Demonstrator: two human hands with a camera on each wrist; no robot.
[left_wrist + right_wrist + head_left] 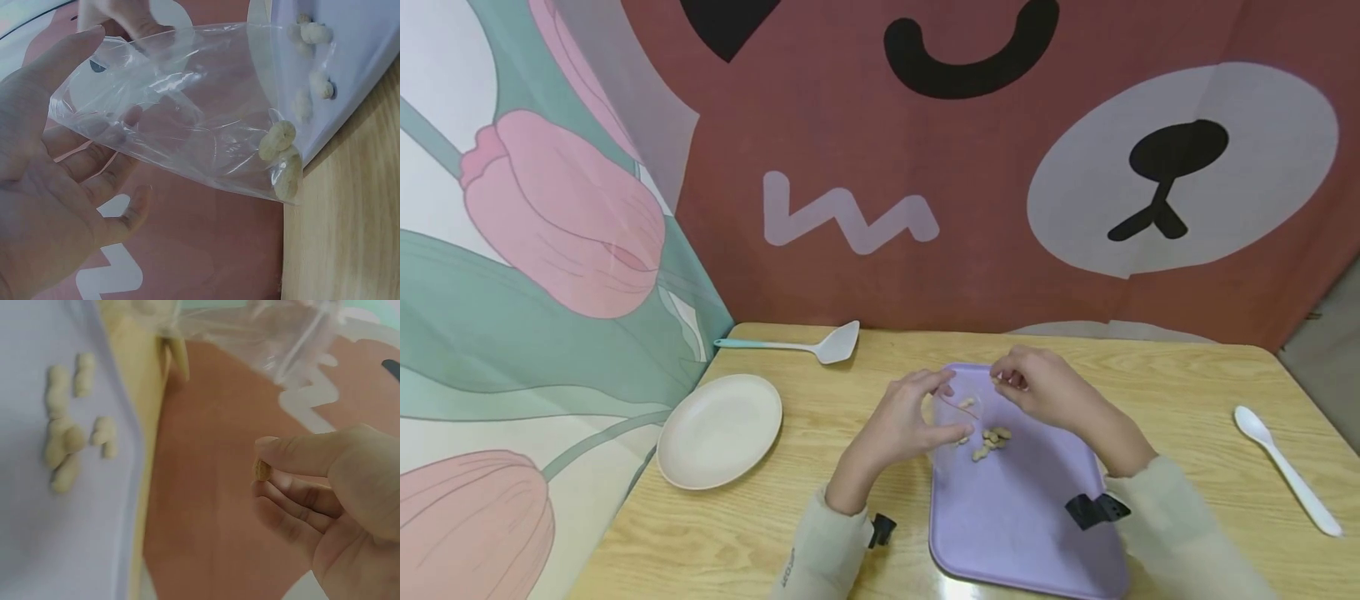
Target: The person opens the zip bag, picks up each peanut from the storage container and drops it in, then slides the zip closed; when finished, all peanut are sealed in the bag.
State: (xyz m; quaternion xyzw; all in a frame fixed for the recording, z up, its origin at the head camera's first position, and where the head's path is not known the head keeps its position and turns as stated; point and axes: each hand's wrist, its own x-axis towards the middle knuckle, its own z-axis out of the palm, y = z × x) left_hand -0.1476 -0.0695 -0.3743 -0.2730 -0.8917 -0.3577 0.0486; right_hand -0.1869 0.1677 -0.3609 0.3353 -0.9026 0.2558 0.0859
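Observation:
My left hand (891,421) grips a clear plastic bag (206,106) at its upper edge, thumb on one side and fingers on the other. A few peanuts (277,140) lie at the bag's bottom corner. Between thumb and fingertips my right hand (1045,387) pinches one peanut (262,470), to the right of the bag and apart from it. Below both hands is a lilac tray (1022,525), with a small pile of peanuts in the shell (995,439) on its far half.
At the left of the wooden table (737,542) sits a cream plate (718,433). A white spatula (838,343) with a light blue handle end lies near the back edge. Far right is a white spoon (1285,467). A printed cloth (850,283) hangs behind the table.

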